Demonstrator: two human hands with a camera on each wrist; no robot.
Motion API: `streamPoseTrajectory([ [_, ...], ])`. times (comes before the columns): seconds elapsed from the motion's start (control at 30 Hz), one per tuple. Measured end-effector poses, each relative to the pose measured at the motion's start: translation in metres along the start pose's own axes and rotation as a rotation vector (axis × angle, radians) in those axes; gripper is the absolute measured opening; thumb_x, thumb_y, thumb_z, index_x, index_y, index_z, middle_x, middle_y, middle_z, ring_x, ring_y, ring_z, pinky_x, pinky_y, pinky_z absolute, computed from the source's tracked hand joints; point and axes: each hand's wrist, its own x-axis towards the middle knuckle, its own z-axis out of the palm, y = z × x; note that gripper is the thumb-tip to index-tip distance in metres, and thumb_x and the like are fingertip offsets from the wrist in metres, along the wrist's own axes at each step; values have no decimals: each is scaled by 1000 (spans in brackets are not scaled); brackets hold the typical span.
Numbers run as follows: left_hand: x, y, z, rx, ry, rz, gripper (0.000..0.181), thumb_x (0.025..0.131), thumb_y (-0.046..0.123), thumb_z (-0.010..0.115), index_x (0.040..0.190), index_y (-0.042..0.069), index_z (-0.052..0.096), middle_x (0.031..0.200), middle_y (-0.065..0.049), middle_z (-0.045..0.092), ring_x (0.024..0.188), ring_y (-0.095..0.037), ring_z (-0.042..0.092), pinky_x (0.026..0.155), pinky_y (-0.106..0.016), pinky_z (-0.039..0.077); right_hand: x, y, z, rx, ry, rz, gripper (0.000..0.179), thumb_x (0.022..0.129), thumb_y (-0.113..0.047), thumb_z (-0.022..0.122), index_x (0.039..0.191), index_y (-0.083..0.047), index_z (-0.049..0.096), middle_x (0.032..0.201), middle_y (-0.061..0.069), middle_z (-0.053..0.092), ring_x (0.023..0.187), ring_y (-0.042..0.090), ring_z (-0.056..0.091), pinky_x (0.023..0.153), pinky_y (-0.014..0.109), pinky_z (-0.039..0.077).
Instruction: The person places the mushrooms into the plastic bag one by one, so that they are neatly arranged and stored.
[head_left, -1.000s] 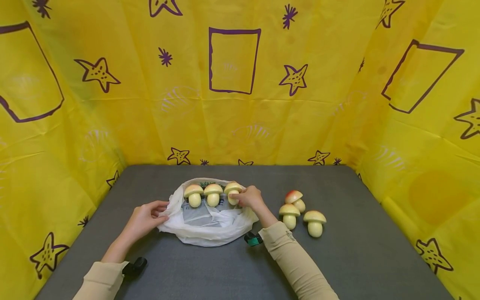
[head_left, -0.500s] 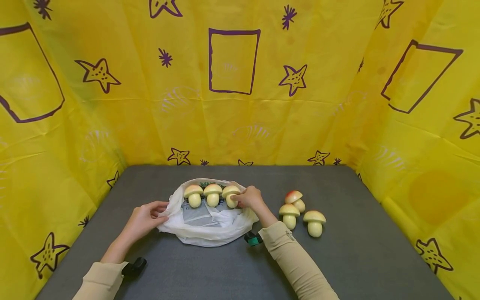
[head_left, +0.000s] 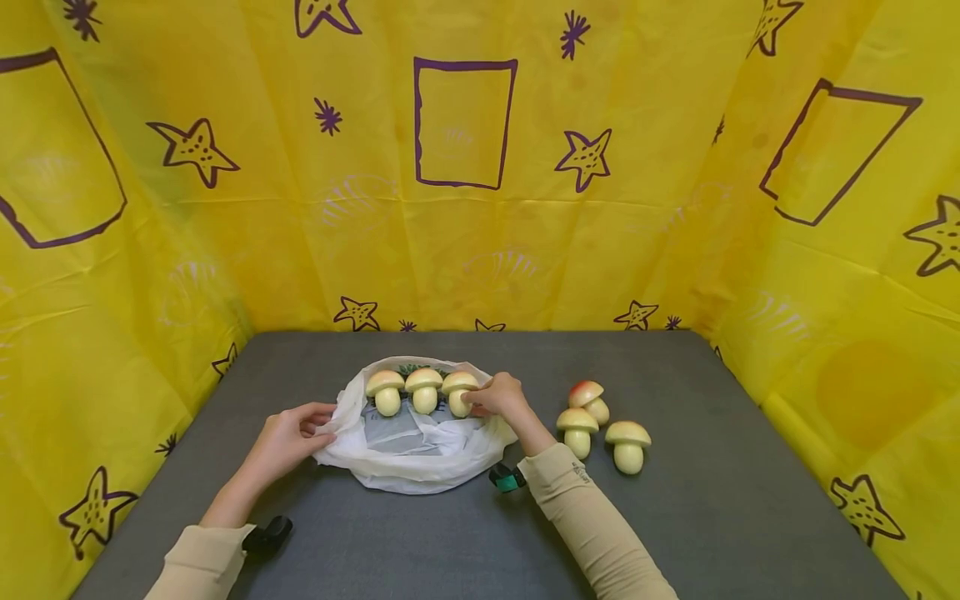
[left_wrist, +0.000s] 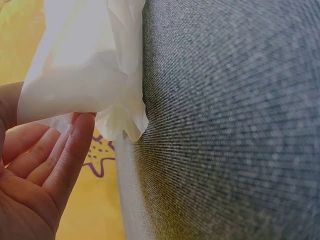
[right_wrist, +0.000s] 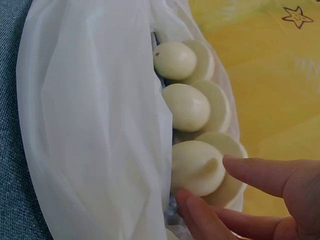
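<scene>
**Setting the third mushroom in the bag**

Head view: a white bag [head_left: 416,442] lies spread on the grey table [head_left: 675,517]. Three mushrooms stand in a row along its far edge. The right hand [head_left: 501,395] pinches the rightmost one [head_left: 458,392] by its stalk; the left hand [head_left: 288,437] pinches the bag's left rim. Three more mushrooms [head_left: 596,421] stand on the table right of the bag, well apart from it.

Left wrist view: fingers [left_wrist: 70,150] and thumb hold a fold of bag film [left_wrist: 85,75] just above the table edge. Keeping that rim taut should stop the bag sliding.

Right wrist view: thumb and forefinger [right_wrist: 265,175] close lightly round the near mushroom [right_wrist: 197,167], which touches its neighbour [right_wrist: 187,106]. It is best set upright and released gently, so the row does not topple.
</scene>
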Motion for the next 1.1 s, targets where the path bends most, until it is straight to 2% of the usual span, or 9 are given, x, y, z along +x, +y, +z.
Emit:
streamPoseTrajectory([
  [0.2, 0, 0, 1, -5, 1, -2, 39, 78, 14, 77, 114, 6, 67, 96, -8, 70, 81, -19, 65, 67, -23, 52, 0, 1, -2, -4, -10, -4, 29, 75, -33, 79, 76, -4, 77, 67, 9, 71, 64, 21, 68, 57, 20, 43],
  [0.4, 0, 1, 1, -8, 3, 1, 38, 77, 13, 77, 114, 6, 67, 95, -8, 70, 80, -19, 65, 67, -23, 52, -4, 1, -7, 89, -51, 13, 27, 75, -30, 79, 81, -4, 76, 69, 9, 72, 69, 21, 71, 58, 19, 47],
  [0.6, 0, 1, 1, -14, 1, -1, 38, 78, 12, 76, 114, 5, 66, 95, -9, 70, 80, -19, 65, 67, -23, 52, -11, -2, -14, 134, -83, -10, 30, 76, -30, 79, 90, -4, 75, 71, 7, 72, 74, 24, 72, 67, 29, 55],
  [0.83, -1, 1, 2, -17, 2, 2, 39, 78, 12, 77, 114, 5, 66, 95, -9, 70, 80, -19, 65, 67, -22, 52, -21, -4, -26, 198, -128, -33, 32, 78, -27, 78, 98, -2, 74, 83, 11, 73, 83, 28, 71, 72, 33, 57],
  [1.1, -1, 1, 2, -9, -4, 2, 39, 78, 14, 76, 115, 5, 66, 96, -10, 70, 80, -19, 65, 66, -22, 52, -32, 0, -38, 156, -118, -81, 35, 78, -30, 77, 103, -5, 72, 93, 8, 72, 86, 26, 70, 74, 34, 56],
])
